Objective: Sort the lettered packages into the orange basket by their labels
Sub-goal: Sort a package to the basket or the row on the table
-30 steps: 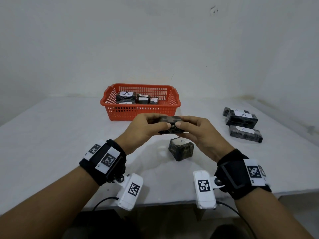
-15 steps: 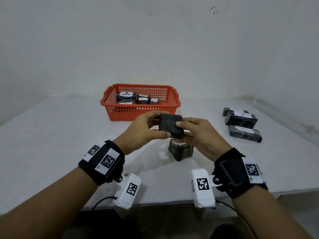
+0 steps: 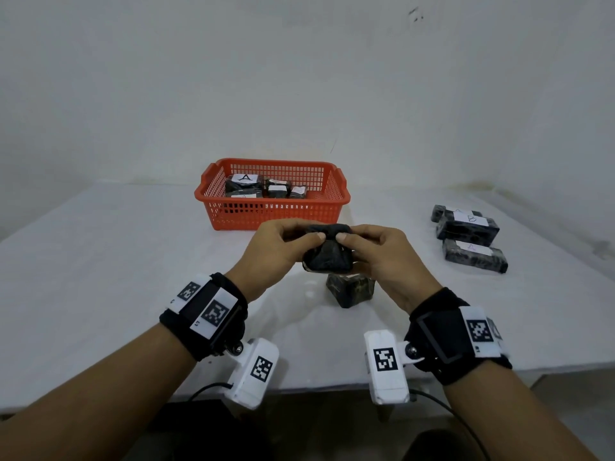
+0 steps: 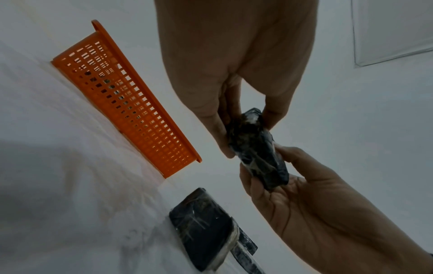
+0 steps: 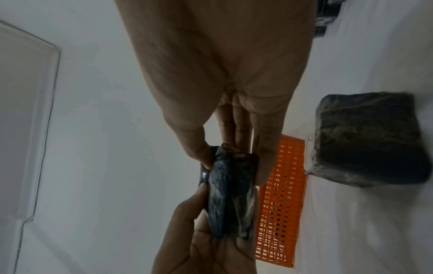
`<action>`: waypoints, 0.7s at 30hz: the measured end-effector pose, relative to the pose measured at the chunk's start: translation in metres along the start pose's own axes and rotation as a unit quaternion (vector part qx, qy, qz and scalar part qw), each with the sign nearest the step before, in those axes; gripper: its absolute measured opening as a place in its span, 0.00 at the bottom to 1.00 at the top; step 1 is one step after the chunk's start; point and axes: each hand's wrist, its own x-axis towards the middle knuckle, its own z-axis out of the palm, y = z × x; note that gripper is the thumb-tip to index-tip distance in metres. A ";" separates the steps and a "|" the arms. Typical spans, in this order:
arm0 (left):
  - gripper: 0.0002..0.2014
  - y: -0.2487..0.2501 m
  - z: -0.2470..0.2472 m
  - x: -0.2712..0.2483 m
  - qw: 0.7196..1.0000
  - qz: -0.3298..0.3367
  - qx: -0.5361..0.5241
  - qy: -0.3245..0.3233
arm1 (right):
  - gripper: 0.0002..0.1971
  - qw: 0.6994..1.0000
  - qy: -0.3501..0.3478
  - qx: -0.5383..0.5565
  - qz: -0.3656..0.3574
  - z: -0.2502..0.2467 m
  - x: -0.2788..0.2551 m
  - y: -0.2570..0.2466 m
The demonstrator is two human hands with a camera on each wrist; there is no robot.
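Note:
Both hands hold one small dark wrapped package in the air over the table's middle. My left hand pinches its left end and my right hand pinches its right end; no label shows on it. The same package appears between thumbs and fingers in the left wrist view, and the package likewise in the right wrist view. Just below it a second dark package lies on the table. The orange basket stands behind, holding several labelled packages, one marked A.
Three dark labelled packages lie in a group at the right of the white table. A white wall rises close behind the basket. The table's front edge runs just under my wrists.
The held package has been turned between both hands, first showing a broad dark face, now lying flatter. Both hands stayed in nearly the same place above the second package.

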 end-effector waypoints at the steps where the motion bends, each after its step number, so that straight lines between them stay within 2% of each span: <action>1: 0.12 0.000 0.001 -0.001 1.000 -0.010 -0.017 -0.009 | 0.11 1.000 0.009 -0.003 -0.006 0.000 0.000 0.001; 4: 0.12 -0.002 0.001 -0.001 1.000 -0.016 -0.018 -0.016 | 0.12 1.000 0.008 0.012 -0.007 -0.001 0.000 0.004; 8: 0.12 -0.003 -0.001 0.001 1.000 -0.006 -0.003 0.004 | 0.16 0.999 -0.039 0.017 0.011 -0.002 0.000 0.005; 15: 0.11 0.001 -0.002 0.000 0.997 -0.024 -0.076 -0.011 | 0.12 1.000 -0.007 -0.025 -0.004 -0.005 0.002 0.005; 21: 0.13 0.002 -0.001 0.000 0.999 0.000 -0.040 0.021 | 0.14 0.999 -0.048 -0.018 0.010 -0.003 0.002 -0.001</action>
